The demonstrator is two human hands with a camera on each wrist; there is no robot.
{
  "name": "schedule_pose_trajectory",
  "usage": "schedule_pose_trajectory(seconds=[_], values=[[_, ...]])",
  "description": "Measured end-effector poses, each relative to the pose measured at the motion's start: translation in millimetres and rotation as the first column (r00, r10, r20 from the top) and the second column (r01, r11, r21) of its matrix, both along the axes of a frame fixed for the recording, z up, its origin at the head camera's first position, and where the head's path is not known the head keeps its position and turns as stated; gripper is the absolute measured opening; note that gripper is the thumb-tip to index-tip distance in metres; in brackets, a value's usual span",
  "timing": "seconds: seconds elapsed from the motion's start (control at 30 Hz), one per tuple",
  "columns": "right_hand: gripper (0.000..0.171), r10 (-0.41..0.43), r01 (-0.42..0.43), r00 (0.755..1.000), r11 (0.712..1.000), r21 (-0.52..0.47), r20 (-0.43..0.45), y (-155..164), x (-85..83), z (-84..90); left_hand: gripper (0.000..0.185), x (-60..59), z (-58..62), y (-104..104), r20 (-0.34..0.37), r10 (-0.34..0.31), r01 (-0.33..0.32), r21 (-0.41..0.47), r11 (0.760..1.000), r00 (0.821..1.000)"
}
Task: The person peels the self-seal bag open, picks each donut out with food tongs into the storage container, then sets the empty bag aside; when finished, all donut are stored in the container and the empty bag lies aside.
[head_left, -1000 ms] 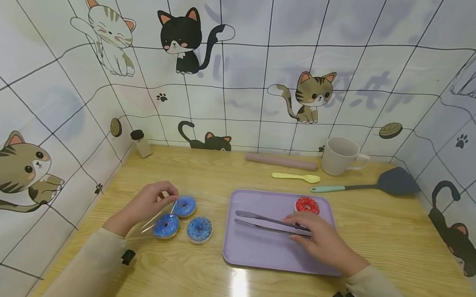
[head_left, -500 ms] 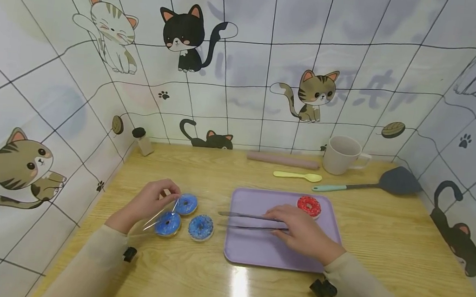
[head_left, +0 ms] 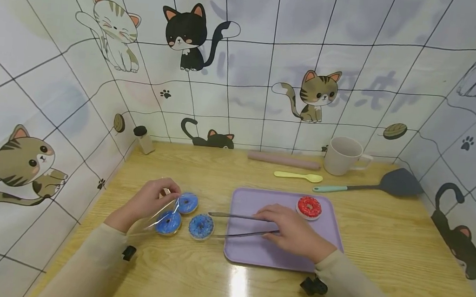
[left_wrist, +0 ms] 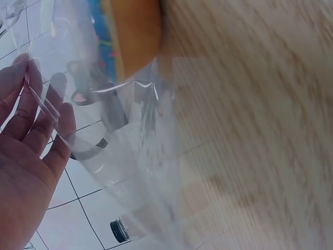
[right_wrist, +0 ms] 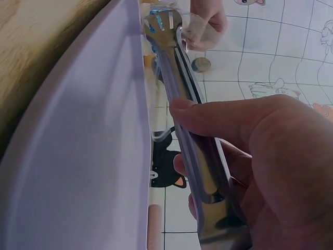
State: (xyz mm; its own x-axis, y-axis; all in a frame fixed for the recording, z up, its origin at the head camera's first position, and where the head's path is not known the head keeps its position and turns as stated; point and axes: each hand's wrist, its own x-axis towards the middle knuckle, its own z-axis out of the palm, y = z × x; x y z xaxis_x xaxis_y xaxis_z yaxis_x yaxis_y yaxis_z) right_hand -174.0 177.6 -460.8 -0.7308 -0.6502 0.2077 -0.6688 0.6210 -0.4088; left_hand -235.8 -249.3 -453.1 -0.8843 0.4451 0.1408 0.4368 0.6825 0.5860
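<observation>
My left hand (head_left: pixel 145 203) pinches the edge of a clear plastic bag (left_wrist: pixel 130 156), whose film hangs by two blue-iced doughnuts (head_left: pixel 168 222). Whether these lie inside it or behind it I cannot tell. A third blue doughnut (head_left: pixel 201 226), with darker sprinkles, sits on the table just right of them. In my right hand (head_left: pixel 294 230) are metal tongs (right_wrist: pixel 195 156), held over the tray with their arms spread. Their tips point left and are close to the right side of the sprinkled blue doughnut. A red doughnut (head_left: pixel 309 207) sits on the purple tray (head_left: pixel 246 254).
Behind the tray lie a yellow spoon (head_left: pixel 298 176), a pinkish rolling pin (head_left: pixel 283 160) and a spatula (head_left: pixel 399 182) with a green handle. A mug (head_left: pixel 342 156) stands at the back right. At the back left is a black-capped shaker (head_left: pixel 144 140).
My right hand has moved left across the tray with the tongs, and their arms have spread wider. The red doughnut is now fully uncovered. My left hand has stayed nearly still.
</observation>
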Motion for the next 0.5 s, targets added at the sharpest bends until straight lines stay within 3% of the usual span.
schedule_pose_trajectory(seconds=[0.5], values=[[0.056, -0.002, 0.006, 0.994, 0.999, -0.041, 0.106, -15, -8.8, -11.6, 0.006, 1.1, -3.2, 2, -0.005, -0.007, 0.007, 0.013, 1.000, 1.000]])
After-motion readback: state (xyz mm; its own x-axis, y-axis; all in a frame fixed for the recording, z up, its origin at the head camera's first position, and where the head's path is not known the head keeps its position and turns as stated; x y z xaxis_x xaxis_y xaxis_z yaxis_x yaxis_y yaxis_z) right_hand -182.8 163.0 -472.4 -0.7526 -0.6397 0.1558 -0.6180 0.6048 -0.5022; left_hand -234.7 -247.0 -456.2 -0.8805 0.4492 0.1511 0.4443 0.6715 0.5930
